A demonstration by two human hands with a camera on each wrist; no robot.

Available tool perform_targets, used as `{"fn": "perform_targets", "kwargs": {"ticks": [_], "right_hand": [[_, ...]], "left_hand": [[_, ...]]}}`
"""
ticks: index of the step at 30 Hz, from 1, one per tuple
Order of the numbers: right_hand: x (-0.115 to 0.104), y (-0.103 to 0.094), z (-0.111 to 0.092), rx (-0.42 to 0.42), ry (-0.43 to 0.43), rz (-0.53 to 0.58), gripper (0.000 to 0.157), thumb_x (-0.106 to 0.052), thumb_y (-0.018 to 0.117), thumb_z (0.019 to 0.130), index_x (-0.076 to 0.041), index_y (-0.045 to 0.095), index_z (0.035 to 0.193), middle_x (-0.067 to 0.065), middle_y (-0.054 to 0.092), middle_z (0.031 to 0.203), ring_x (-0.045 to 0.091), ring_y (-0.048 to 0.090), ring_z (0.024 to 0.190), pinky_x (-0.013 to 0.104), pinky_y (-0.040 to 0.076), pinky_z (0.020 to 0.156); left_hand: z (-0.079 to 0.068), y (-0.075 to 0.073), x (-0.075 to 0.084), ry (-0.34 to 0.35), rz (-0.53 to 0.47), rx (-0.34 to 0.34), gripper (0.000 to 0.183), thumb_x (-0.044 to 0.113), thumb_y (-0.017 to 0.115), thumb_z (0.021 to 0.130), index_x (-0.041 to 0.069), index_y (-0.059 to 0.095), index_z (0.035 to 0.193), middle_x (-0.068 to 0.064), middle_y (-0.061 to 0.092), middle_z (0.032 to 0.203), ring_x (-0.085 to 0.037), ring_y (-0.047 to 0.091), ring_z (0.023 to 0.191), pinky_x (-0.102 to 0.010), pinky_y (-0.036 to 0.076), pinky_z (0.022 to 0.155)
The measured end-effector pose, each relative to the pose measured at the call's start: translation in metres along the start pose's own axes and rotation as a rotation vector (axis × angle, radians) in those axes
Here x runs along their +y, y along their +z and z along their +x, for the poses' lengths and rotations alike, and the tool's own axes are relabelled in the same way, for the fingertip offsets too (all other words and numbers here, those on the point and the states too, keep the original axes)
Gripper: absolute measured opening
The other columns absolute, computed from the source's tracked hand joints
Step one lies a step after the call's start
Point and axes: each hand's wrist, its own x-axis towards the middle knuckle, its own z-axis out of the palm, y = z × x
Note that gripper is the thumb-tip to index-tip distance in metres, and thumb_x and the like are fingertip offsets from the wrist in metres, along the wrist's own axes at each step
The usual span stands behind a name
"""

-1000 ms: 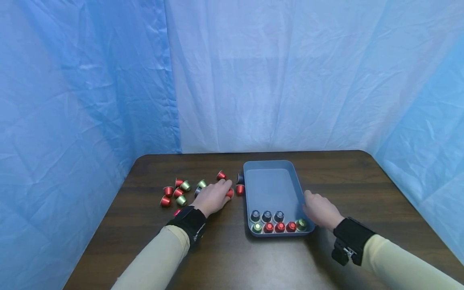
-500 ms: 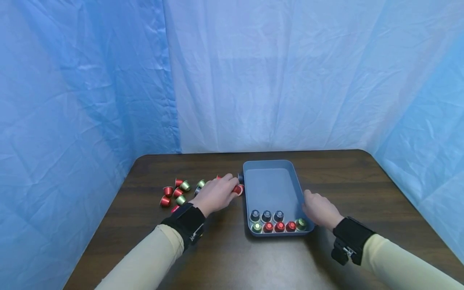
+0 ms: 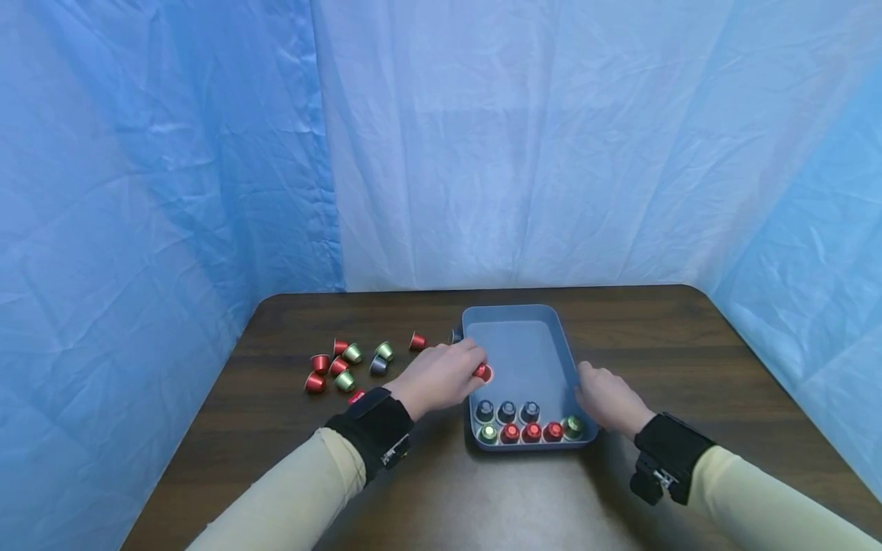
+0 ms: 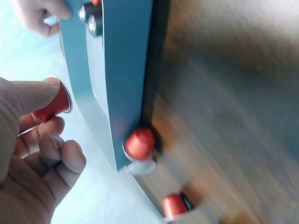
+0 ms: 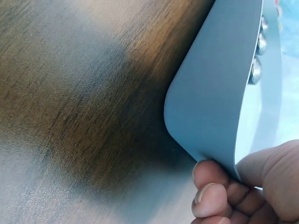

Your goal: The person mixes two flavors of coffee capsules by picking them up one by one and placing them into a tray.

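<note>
At left, loose capsules (image 3: 315,383) dot the desk (image 3: 441,497). The left hand (image 3: 441,375) pinches a red capsule (image 3: 481,372) above the left side of the tray (image 3: 527,344), seemingly mid-transfer; placement likely needs it rim-down. The right hand (image 3: 609,398) grips the tray's right edge.

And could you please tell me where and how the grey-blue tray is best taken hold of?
I'd pinch the thin, raised right wall of the grey-blue tray, coming from the right, much as the right hand does. No capsules lie on that side, whereas a red capsule sits close to the left wall. I'd keep it level, since its loose capsules could slide.
</note>
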Motion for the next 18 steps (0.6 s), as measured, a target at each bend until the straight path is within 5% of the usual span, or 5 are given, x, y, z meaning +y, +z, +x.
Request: {"fn": "perform_targets", "kwargs": {"ticks": [10, 18], "right_hand": [[-0.006, 0.002, -0.001, -0.05, 0.01, 0.061, 0.033, -0.009, 0.06, 0.101, 0.011, 0.049, 0.125, 0.02, 0.063, 0.095, 0.02, 0.064, 0.067, 0.032, 0.057, 0.055], [-0.009, 0.002, -0.002, -0.093, 0.034, 0.103, 0.038, -0.009, 0.059, 0.102, 0.011, 0.045, 0.132, 0.021, 0.06, 0.096, 0.021, 0.062, 0.057, 0.03, 0.053, 0.049]], "left_hand": [[0.004, 0.012, 0.026, 0.057, -0.035, -0.071, 0.031, 0.032, 0.078, 0.092, 0.016, 0.067, 0.117, 0.004, 0.058, 0.097, -0.007, 0.057, 0.082, -0.019, 0.048, 0.068], [0.01, 0.03, 0.047, 0.151, 0.004, -0.062, 0.026, 0.034, 0.075, 0.095, 0.019, 0.07, 0.115, 0.006, 0.055, 0.093, -0.006, 0.052, 0.074, -0.019, 0.044, 0.062]]}}
